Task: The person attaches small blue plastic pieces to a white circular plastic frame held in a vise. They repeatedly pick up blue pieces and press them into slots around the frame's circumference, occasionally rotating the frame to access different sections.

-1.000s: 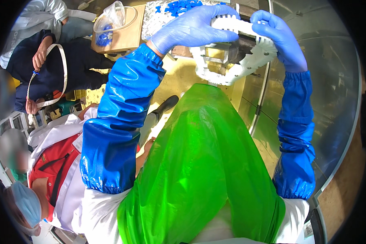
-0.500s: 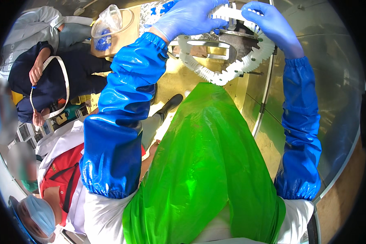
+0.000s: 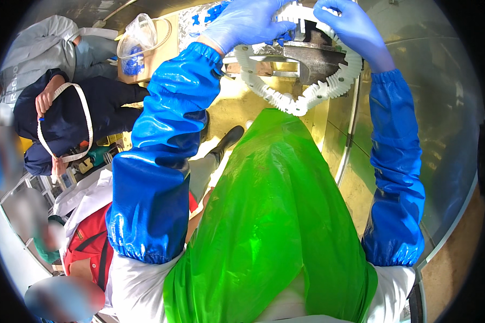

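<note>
- Head view: a white toothed chain loop [image 3: 280, 102] lies between the person's two gloved hands, most of its ring dropping below them, toward the tip of the green apron [image 3: 264, 215].
- The left hand [image 3: 248, 21] is at the loop's upper left, fingers and thumb spread either side of the toothed upper run; it seems to hold that run, but the upper edge of the view crops it, so how firm the grip is cannot be told.
- The right hand [image 3: 355, 35] is at the upper right, its fingers curled and thumb bent in, pinching the chain.
- A short stretch of chain bridges the gap between the hands; neither is clearly nearer, since both are at the loop.
- The ring is roundish with a blunt low point, so no clear long axis shows; the line from hand to hand runs left to right across its top.
- A dark metal block [image 3: 323, 56] shows through the ring, below the gap between the hands; whether the chain touches it cannot be told.
- Small blue pieces [image 3: 215, 11] lie left of the left hand, with a clear plastic bag [image 3: 140, 29] farther left on a wooden bench [image 3: 167, 54].
</note>
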The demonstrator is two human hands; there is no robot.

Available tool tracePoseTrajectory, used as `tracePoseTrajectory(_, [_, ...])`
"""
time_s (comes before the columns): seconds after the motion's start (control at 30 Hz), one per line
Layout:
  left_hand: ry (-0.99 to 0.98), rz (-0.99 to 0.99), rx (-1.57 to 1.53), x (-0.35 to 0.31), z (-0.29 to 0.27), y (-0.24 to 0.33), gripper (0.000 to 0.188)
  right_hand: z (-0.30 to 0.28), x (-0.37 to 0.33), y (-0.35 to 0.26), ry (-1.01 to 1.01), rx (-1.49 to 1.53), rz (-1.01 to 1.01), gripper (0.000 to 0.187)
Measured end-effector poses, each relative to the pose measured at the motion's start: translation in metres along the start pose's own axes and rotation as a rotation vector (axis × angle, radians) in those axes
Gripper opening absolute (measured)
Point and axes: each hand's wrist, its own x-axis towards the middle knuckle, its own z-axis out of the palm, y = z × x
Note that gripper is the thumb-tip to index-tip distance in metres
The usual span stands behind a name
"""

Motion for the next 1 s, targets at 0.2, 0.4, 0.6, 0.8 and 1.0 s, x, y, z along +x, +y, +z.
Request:
tracePoseTrajectory(0.2, [-0.015, -0.018, -0.025, 0.000, 0.005, -0.005, 0.064, 0.002, 0.006, 0.006, 0.003, -0.021, -0.022, 0.024])
tracePoseTrajectory(0.4, [0.012, 0.010, -0.007, 0.001, 0.012, -0.009, 0.064, 0.002, 0.003, 0.008, 0.019, -0.024, -0.051, 0.024])
tracePoseTrajectory(0.6, [-0.045, 0.022, -0.010, 0.006, 0.005, -0.008, 0.064, 0.005, 0.002, 0.009, 0.077, -0.042, -0.069, 0.022])
tracePoseTrajectory(0.8, [0.027, 0.061, -0.009, 0.009, 0.008, -0.009, 0.061, 0.007, 0.001, 0.010, 0.151, -0.060, -0.161, 0.021])
tracePoseTrajectory(1.0, [-0.017, 0.036, 0.005, 0.004, 0.003, 0.002, 0.062, 0.005, -0.006, 0.004, 0.110, -0.052, -0.114, 0.022])
